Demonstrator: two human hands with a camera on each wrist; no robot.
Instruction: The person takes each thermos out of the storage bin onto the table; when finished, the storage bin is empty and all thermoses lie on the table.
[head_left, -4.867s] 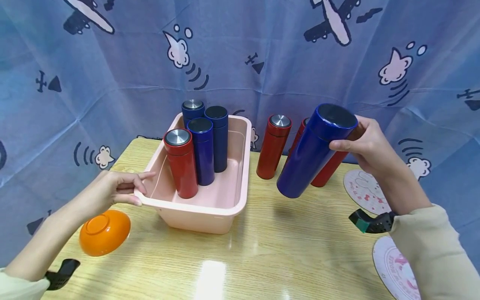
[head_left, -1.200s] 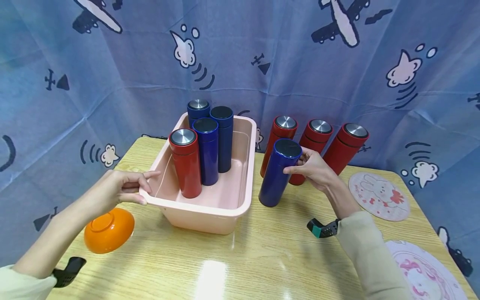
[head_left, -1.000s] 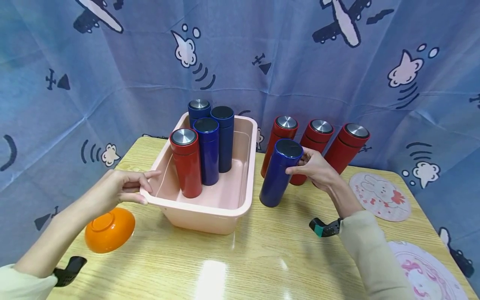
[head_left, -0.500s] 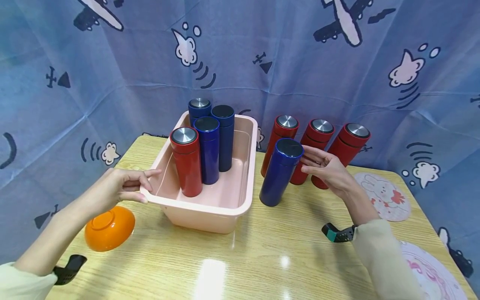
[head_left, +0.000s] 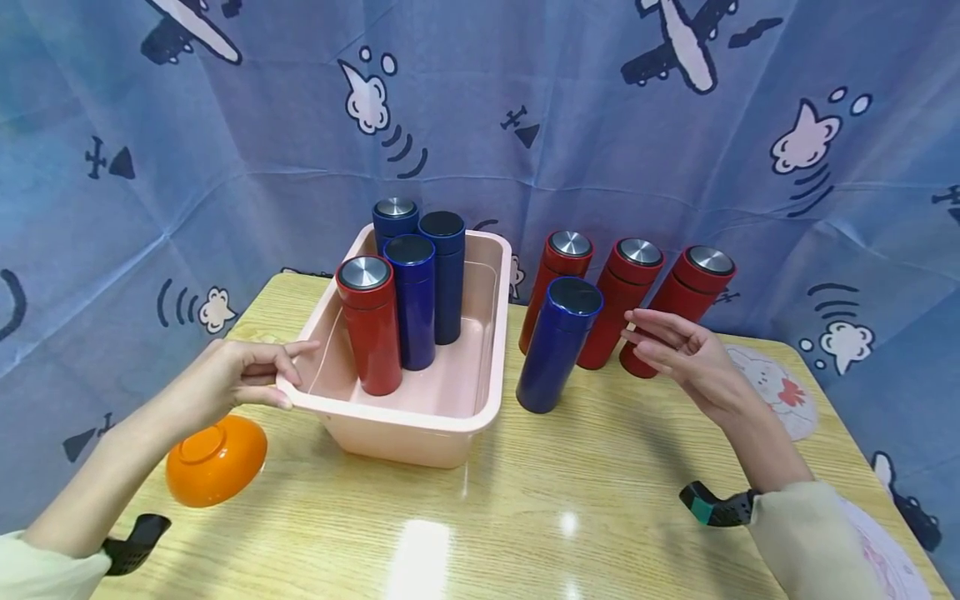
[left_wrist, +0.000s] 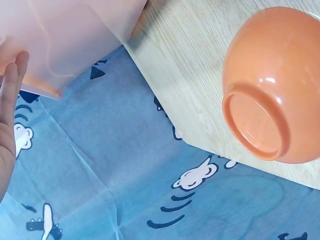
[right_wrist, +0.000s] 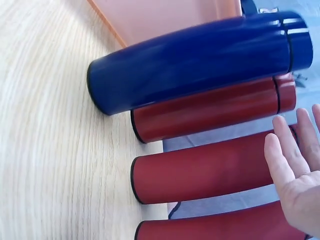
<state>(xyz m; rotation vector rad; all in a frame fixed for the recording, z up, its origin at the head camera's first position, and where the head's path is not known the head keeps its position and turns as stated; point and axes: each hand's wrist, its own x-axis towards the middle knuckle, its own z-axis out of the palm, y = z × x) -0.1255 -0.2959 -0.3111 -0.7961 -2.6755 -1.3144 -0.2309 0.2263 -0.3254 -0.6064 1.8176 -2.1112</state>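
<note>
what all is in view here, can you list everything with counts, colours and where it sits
bin: 1, pink, on the table, left of centre
bottle in bin: 1, red, nearest the bin's front
bottles in bin: 3, blue shades, behind the red one
bottle on table: 1, blue, right of the bin
bottles on table: 3, red, in a row behind the blue one
bowl: 1, orange, left of the bin, base showing
round mats: 2, pale with prints, right side, partly hidden
table: 1, light wood-look, underneath
curtain: blue, printed, behind
wrist devices: 2, black, one per wrist
sleeves: 2, pale, at the forearms
left hand: 1, pinching the bin's rim
right hand: 1, before the rightmost red bottle
</note>
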